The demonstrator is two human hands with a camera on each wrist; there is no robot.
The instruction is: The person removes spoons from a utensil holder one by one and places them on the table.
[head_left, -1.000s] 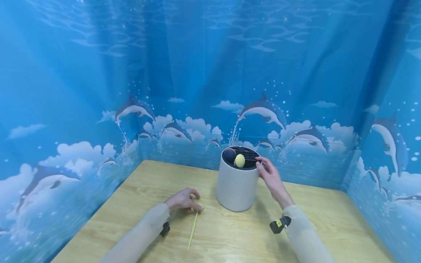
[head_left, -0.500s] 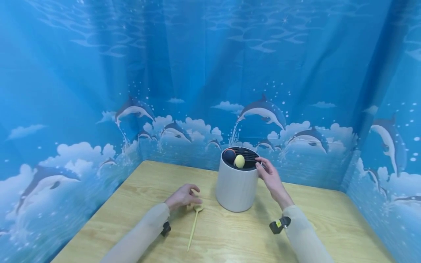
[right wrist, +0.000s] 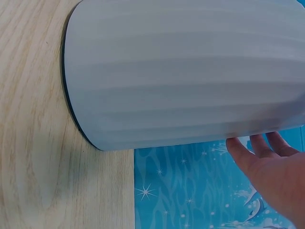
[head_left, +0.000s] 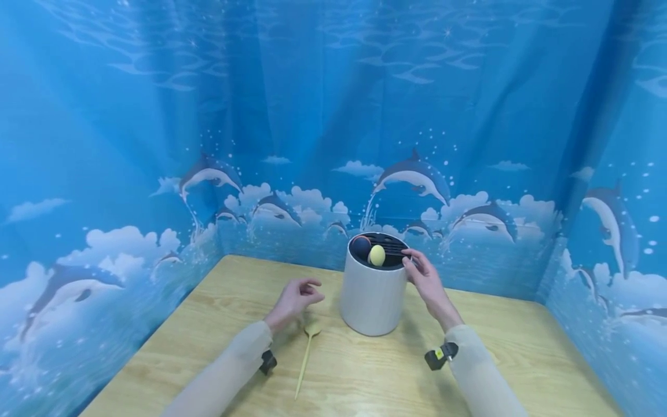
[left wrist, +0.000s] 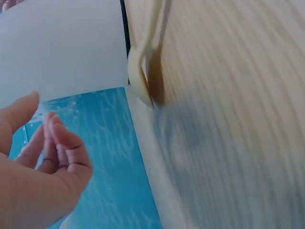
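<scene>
Left hand (head_left: 293,299): empty, fingers loosely bent, near the spoon (head_left: 304,365), which lies at eight o'clock of the holder (head_left: 372,298), handle to six. Right hand (head_left: 426,282) grips the holder at three o'clock, presumably to steady it.

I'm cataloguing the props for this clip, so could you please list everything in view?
Table: 1, pale wood, across the bottom
Backdrop walls: 3, dolphin-printed blue, around the table
Spoon: 1, yellow, on the table
Holder: 1, pale grey, on the table
Insert: 1, black, inside the holder
Round piece: 1, dark, orange-edged, in the holder
Oval piece: 1, yellow, beside the round piece
Sleeves: 2, cream, on both arms
Wrist cameras: 2, black, one per wrist
Left hand: 1, bare, above the table
Right hand: 1, bare, touching the holder
</scene>
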